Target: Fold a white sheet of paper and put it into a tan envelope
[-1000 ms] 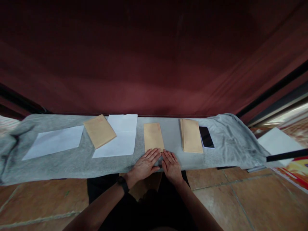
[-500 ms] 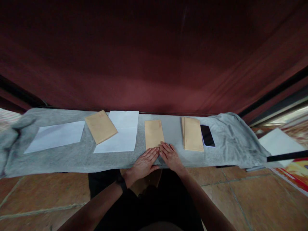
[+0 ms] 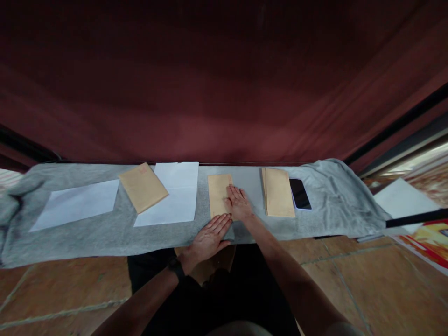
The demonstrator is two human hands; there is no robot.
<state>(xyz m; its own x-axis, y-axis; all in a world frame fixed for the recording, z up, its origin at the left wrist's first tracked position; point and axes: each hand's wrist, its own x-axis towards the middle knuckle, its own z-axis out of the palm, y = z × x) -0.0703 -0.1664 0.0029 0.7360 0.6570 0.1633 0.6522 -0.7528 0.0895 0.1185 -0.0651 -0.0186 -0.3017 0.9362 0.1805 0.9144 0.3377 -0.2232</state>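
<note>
Markings: the middle envelope (image 3: 217, 193) is carrying small reddish print at its far right corner, too small to read. The left envelope (image 3: 143, 188) is showing a faint reddish mark near its far corner (equally illegible). A red-and-yellow printed item (image 3: 434, 240) is lying at the right edge of the scene, its detail blurring beyond reading.

Change: one second ago both hands were resting side by side at the middle envelope's near edge; the right hand (image 3: 239, 204) is now lying farther up, over the envelope's right side. The left hand (image 3: 211, 235) is remaining at the near edge. Fingers on both hands are extending flat and gripping nothing.

Position: the middle envelope is lying flat on the grey cloth (image 3: 87, 238), directly before the person. The left envelope is overlapping a creased white sheet (image 3: 180, 198); another white sheet (image 3: 79, 204) is lying farther left. On the right, stacked envelopes (image 3: 280, 192) are lying just beside a dark-screened phone (image 3: 300, 193).
</note>
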